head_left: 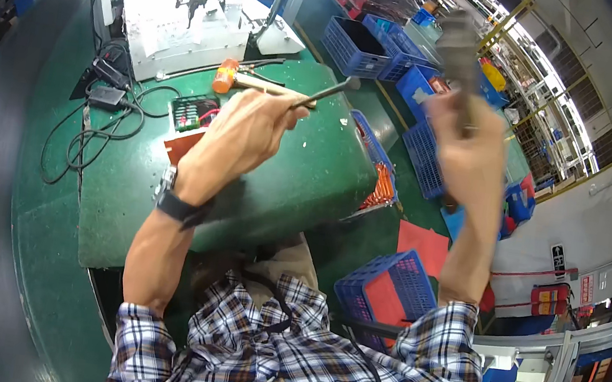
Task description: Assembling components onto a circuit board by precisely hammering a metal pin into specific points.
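Note:
My left hand [239, 140], with a dark strap and a watch at the wrist, is closed around a thin dark metal rod [331, 91]. The rod tilts up to the right and ends in a small knob over the green table [309, 164]. Raised at the right, my right hand [470, 147] grips a dark grey tool [457, 52] with a thick upper part; motion blurs it, so its kind is unclear. An orange-headed mallet [225, 75] with a wooden handle lies on the table, partly behind my left hand.
A white machine fixture [187, 36] stands at the table's back. Black cables [101, 129] coil at left, near a small dark grid tray [194, 111] and a red-orange piece [180, 145]. Orange-handled items [382, 185] sit at the right edge. A blue crate [410, 270] stands near my right arm.

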Tool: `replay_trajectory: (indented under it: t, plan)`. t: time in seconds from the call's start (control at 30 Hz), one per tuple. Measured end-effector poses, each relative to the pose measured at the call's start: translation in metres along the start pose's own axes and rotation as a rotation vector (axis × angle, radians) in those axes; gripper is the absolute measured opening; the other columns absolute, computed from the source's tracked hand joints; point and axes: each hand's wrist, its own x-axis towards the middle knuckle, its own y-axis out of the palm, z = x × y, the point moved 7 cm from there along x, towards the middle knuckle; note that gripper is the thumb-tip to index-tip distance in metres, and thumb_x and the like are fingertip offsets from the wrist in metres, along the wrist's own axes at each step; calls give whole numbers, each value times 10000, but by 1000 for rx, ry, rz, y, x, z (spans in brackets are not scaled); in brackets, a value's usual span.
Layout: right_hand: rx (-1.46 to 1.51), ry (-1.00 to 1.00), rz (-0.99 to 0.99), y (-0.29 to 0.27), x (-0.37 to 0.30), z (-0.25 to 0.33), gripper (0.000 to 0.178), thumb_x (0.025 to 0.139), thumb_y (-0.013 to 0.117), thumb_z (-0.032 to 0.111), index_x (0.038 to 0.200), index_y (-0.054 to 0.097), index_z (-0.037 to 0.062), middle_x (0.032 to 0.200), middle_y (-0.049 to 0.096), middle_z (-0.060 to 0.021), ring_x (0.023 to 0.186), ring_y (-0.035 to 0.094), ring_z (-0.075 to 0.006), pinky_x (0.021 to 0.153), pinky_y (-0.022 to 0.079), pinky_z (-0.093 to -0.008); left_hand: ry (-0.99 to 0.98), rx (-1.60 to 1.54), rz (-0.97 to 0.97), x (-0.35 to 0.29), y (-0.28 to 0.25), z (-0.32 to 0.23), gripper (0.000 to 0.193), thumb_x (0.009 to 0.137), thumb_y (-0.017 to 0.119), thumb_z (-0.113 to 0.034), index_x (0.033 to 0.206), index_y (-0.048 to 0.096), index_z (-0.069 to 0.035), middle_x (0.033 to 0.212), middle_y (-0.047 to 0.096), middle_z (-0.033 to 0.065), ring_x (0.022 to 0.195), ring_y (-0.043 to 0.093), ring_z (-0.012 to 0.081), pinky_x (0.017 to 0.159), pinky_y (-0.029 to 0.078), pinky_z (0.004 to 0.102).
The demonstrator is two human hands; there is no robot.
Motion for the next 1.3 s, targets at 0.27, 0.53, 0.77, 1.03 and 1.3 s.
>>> replay_trajectory:
  t: [0.27, 0.53, 0.77, 1.03, 1.3]
  plan:
    - [-379, -229, 261, 33, -1, 40, 119, 885, 663, 88, 963, 652, -1, 781, 649, -233, 641, 602, -421, 610, 484, -437, -48, 5, 17, 3, -2, 7, 161, 966, 551, -96, 905, 650, 16, 761, 661, 197, 751, 648, 379, 691, 490, 461]
    - [-206, -270, -241, -45, 20, 47, 157, 978, 628, 186, 964, 692, 43, 720, 593, -42, 637, 570, -139, 576, 465, -327, 18, 42, 5, 10, -2, 10, 194, 974, 549, -111, 926, 690, 14, 851, 714, 184, 772, 668, 372, 717, 503, 450]
    - [-267, -77, 142, 13, 28, 15, 157, 955, 668, 193, 954, 699, 39, 638, 554, -35, 576, 470, -99, 537, 369, -306, 3, 36, -3, 12, -8, 18, 212, 982, 530, -109, 880, 654, 30, 812, 677, 231, 776, 654, 399, 714, 497, 468]
    - [514, -101, 175, 84, 19, 48, 365, 932, 742, 251, 1158, 669, -25, 603, 531, 46, 505, 476, -26, 466, 347, -218, 7, 128, 82, 11, -4, 11, 143, 973, 565, -127, 967, 611, 9, 866, 686, 220, 839, 655, 383, 761, 484, 457]
    - [623, 13, 56, 84, -32, 42, 150, 950, 699, 128, 951, 688, -21, 657, 556, 14, 547, 494, -44, 493, 370, -205, -121, 586, 53, -60, -30, -8, 264, 829, 620, -83, 1084, 600, -15, 950, 643, 102, 916, 649, 272, 823, 508, 385]
